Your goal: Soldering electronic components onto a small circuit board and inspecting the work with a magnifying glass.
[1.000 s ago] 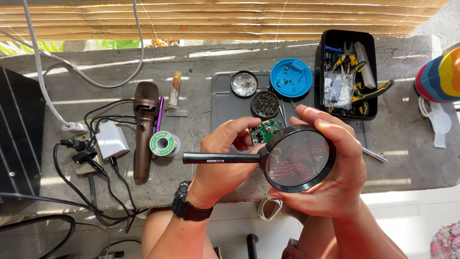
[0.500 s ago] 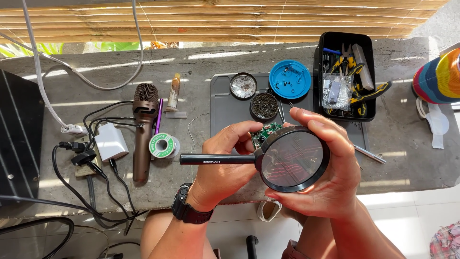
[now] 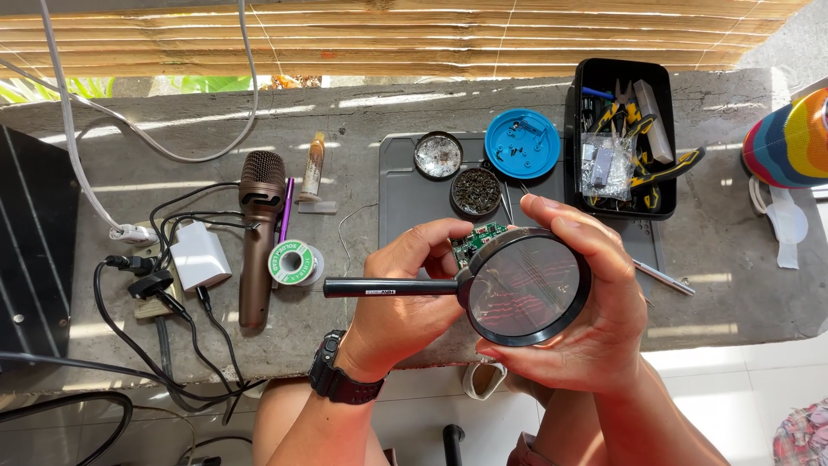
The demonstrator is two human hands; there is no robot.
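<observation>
Green circuit board (image 3: 479,239), light, stiff and likely fragile, best held by its edges: pinched in the left hand (image 3: 398,293) above the grey mat (image 3: 405,194). Right hand (image 3: 595,319) cups the magnifying glass (image 3: 526,287) rim; grip underneath unclear.

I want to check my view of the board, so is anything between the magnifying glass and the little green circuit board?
Nothing visible. The magnifying glass, held by the right hand, sits right over the green circuit board, which the left hand pinches at its edge.
</observation>
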